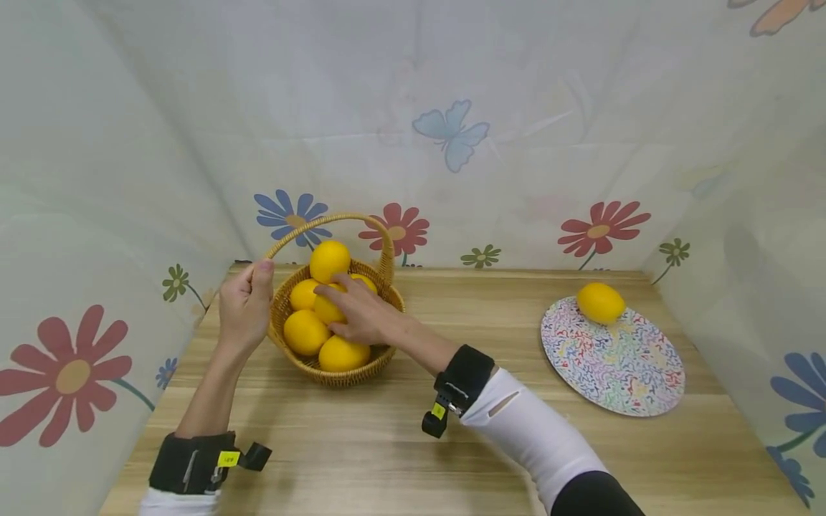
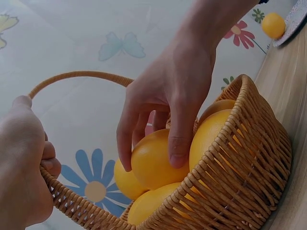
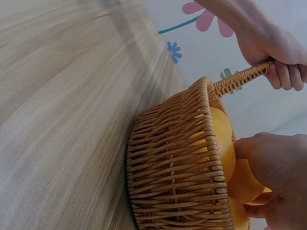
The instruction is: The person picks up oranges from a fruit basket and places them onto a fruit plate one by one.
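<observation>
A floral wall (image 1: 413, 72) backs the surface (image 1: 361, 444), on whose left part the basket (image 1: 348, 376) stands, its handle (image 1: 335, 216) arched overhead. The plate (image 1: 619, 373) lies flat well off to the right. The left grip (image 1: 245, 308) is curled round the handle's left side, its forearm rising steeply from the near left. The right grip (image 1: 361, 315) reaches palm down over the basket's right rim, forearm slanting in from the near right. Its thumb and fingers pinch the held lemon (image 2: 153, 160) from opposite sides; that lemon sits under the grip, among the other lemons (image 1: 306, 332) in the basket. The fingers cover too much to tell its long axis. What seems to count most: the plate lies to the right of it, nearer the right arm. There the plate lemon (image 1: 601, 303) rests by the far edge, long axis roughly left to right
</observation>
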`<state>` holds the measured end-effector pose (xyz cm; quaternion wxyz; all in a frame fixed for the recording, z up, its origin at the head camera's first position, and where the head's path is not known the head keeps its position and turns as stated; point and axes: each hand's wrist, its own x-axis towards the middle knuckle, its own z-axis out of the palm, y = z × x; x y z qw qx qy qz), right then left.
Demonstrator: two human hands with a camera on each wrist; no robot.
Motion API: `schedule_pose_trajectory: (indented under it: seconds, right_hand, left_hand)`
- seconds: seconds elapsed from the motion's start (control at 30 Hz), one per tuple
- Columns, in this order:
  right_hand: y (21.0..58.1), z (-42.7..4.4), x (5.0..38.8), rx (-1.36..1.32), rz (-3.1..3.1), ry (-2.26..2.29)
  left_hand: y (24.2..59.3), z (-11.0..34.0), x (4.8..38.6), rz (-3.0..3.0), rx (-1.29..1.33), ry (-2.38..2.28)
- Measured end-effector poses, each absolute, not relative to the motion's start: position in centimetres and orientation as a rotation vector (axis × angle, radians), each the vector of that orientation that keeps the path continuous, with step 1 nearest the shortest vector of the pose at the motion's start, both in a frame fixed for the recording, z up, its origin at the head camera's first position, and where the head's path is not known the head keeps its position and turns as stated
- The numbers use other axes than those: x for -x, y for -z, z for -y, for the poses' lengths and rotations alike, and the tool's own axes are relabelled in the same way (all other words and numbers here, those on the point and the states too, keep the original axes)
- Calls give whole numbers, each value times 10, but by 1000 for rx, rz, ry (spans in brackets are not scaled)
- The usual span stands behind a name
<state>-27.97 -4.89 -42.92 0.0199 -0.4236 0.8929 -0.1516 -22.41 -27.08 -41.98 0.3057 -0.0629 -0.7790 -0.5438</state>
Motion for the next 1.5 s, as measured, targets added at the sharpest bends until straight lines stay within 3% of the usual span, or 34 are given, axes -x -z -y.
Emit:
schedule_pose_trajectory:
  seconds: [0.53,1.5]
  right_hand:
    - [426,42,276,1396,-2808,695]
    - [400,0,228,1711,-2851,848]
  left_hand:
    - [418,271,226,2047,176,1444]
    - [421,271,222,2103,103,1433]
